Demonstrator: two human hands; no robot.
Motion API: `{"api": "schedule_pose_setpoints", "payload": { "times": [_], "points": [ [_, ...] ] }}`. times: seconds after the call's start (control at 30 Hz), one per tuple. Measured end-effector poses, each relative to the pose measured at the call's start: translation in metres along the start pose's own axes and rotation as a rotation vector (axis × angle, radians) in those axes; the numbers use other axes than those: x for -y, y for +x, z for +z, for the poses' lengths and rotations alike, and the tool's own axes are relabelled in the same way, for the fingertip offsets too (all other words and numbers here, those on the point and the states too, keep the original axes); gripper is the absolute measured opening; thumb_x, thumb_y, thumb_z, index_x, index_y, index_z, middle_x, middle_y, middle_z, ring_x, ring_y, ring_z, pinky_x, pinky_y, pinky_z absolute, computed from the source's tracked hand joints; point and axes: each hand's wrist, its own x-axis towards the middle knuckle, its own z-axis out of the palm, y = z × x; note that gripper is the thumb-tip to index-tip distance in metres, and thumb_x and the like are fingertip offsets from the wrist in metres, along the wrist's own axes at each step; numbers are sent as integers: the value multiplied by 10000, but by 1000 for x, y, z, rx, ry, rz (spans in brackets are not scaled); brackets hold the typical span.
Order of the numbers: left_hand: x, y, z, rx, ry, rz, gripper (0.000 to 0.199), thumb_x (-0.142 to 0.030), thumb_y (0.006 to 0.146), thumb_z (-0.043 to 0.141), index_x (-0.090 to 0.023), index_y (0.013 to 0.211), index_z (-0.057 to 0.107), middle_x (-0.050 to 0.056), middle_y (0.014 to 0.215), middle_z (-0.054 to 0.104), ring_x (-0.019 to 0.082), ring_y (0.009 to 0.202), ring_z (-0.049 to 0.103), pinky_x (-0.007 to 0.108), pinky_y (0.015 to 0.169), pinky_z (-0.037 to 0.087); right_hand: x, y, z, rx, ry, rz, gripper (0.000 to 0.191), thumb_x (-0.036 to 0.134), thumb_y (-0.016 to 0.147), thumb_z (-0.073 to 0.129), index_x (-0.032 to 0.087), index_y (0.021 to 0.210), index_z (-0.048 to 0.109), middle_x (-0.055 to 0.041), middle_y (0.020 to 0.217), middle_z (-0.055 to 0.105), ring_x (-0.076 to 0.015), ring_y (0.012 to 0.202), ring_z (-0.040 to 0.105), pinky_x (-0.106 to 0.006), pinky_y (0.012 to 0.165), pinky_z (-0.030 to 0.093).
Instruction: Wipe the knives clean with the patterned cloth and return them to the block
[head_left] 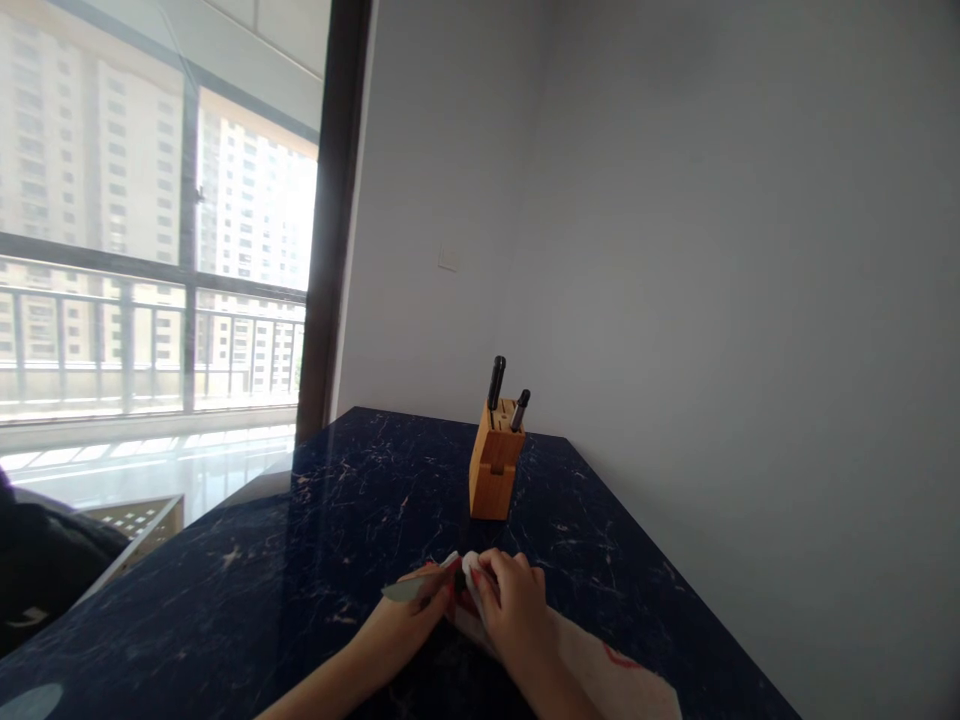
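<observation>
Our right hand (pixel 517 603) pinches the white cloth (pixel 619 665); knife (pixel 409 588) sits at its 9 o'clock, in our left hand (pixel 411 616).
Left is closed on the knife, tip toward 9; some cloth shows there too, but we can't tell how far it wraps. Cloth trails past our right hand toward 4 o'clock. Knife block (pixel 491 488) stands at 12, apart from both hands.

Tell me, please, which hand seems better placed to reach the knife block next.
Probably the right hand: it is nearly in line with the knife block, while the left hand sits further left, a blade showing over it. The right holds cloth, though.
</observation>
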Motion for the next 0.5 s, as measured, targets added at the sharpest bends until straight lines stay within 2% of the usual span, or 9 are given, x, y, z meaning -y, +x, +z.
{"api": "schedule_pose_setpoints", "payload": {
  "times": [0.07, 0.17, 0.27, 0.37, 0.5],
  "points": [
    [0, 0, 0, 6, -9, 5, 313, -344, 829, 397, -258, 1032, 620, -6, 961, 644, 170, 896, 561, 240, 837, 407, -1, 0, -1, 5, 8, 13, 96, 207, 830, 443, 243, 797, 525, 15, 806, 593, -180, 788, 490, -286, 693, 272],
    [-1, -1, 0, 15, -48, -22, 309, -337, 821, 409, -253, 1036, 614, 2, 1002, 631, 183, 945, 547, 251, 856, 396, 6, -4, -3, 41, 75, -58, 105, 212, 848, 413, 245, 822, 509, 18, 824, 581, -165, 797, 488, -274, 708, 283],
    [-1, -1, -1, 22, -74, -45, 287, -346, 821, 405, -225, 945, 634, 10, 921, 635, 175, 867, 565, 252, 819, 409, 11, -7, -5, 59, 76, -111, 116, 204, 853, 397, 249, 828, 501, 23, 827, 579, -160, 794, 485, -275, 716, 280],
    [-3, 0, -1, 6, -72, -40, 289, -357, 829, 389, -196, 818, 629, 8, 800, 616, 155, 764, 563, 233, 744, 420, 8, -5, -5, 31, 14, -39, 111, 206, 842, 409, 246, 813, 508, 16, 811, 584, -173, 780, 485, -284, 696, 274],
    [-6, 0, -2, -29, -81, -38, 275, -346, 835, 382, -184, 812, 604, 11, 776, 604, 160, 771, 554, 232, 730, 408, 2, -3, -3, 10, -18, 51, 96, 218, 826, 430, 235, 776, 511, 4, 785, 579, -181, 774, 489, -283, 684, 275]
  ]
}}
